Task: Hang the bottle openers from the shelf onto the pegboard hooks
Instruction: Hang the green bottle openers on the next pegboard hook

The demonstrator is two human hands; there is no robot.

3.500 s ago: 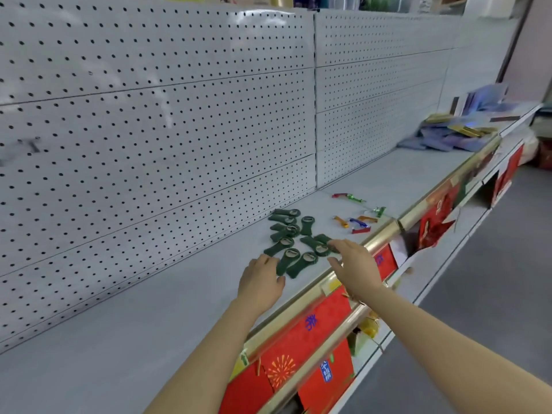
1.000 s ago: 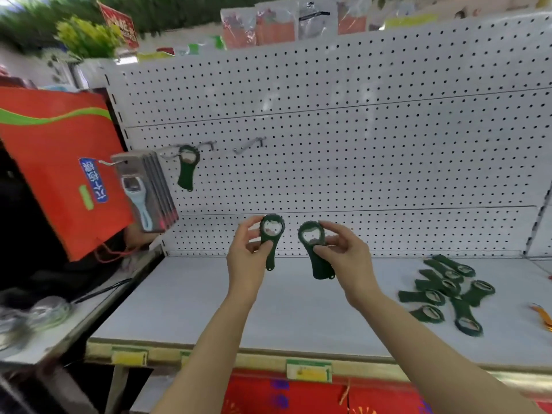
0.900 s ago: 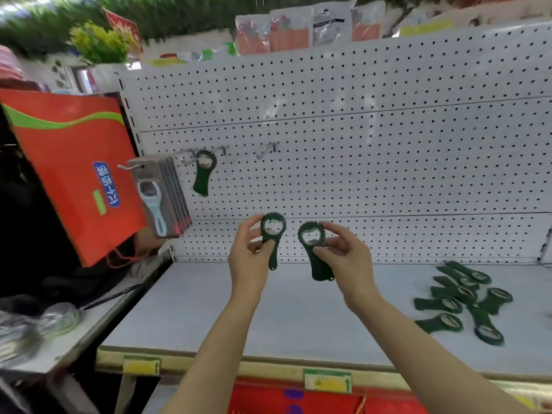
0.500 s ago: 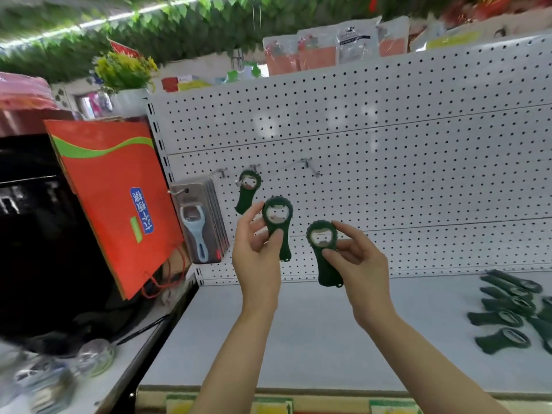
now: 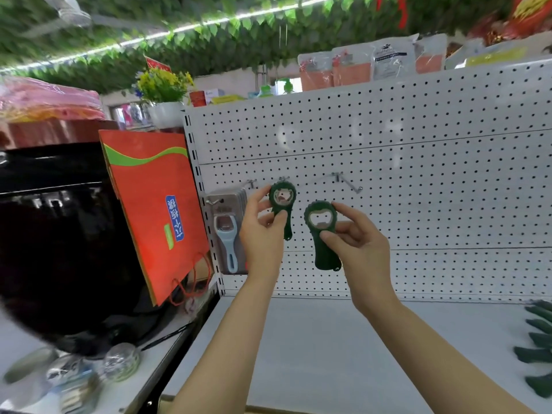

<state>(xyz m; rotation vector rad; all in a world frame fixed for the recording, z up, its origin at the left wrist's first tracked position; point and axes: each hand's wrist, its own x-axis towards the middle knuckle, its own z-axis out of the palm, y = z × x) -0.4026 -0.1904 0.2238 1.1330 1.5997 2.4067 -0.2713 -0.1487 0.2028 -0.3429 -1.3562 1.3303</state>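
Hanging step: the left hand (image 5: 263, 231) pinched one green opener (image 5: 282, 204) just below a pegboard hook (image 5: 283, 179), while the right hand (image 5: 357, 243) pinched a second opener (image 5: 322, 231). More openers (image 5: 537, 348) lay on the shelf (image 5: 343, 348). The next move likely called for threading the left opener's hole over the hook tip — the free hook (image 5: 348, 183) apparently awaited the second.

Above me, fake green leaves (image 5: 209, 28) covered the ceiling, with a bright light strip (image 5: 185, 28) running through them. Below the leaves, on top of the white perforated wall panel (image 5: 448, 174), I saw packaged goods (image 5: 373, 65) and, further left, a pot of yellow flowers (image 5: 163, 85). Left of that panel an orange paper bag (image 5: 152, 204) leaned against a big black appliance (image 5: 59, 249). A grey shelf board (image 5: 343, 354) ran below the panel.
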